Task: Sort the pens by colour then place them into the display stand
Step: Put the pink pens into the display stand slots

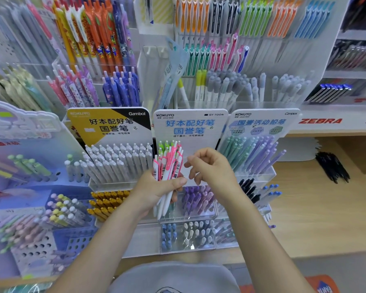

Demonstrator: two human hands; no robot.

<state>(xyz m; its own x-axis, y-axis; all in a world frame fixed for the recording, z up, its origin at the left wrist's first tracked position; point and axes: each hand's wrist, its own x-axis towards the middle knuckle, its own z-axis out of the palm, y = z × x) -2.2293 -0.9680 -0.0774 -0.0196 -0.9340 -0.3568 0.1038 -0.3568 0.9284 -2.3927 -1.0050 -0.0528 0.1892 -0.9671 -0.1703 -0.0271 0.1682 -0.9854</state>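
My left hand (156, 187) grips a bunch of white pens with pink clips (168, 163), held upright in front of the middle Kokuyo display stand (188, 127). A few green-clipped pens (161, 144) stand just behind the bunch, whether in the hand or in the stand I cannot tell. My right hand (211, 168) hovers just right of the bunch with its fingers loosely curled, holding nothing. Below the hands, the stand's lower tiers hold purple pens (197, 197) and blue and white pens (184, 235).
A stand of white pens (118, 161) is on the left, and one of green and purple pencils (254, 153) on the right. Yellow pens (108, 201) sit lower left. Loose black pens (332, 168) lie on the wooden shelf (304, 208) at right. Racks of coloured pens fill the back.
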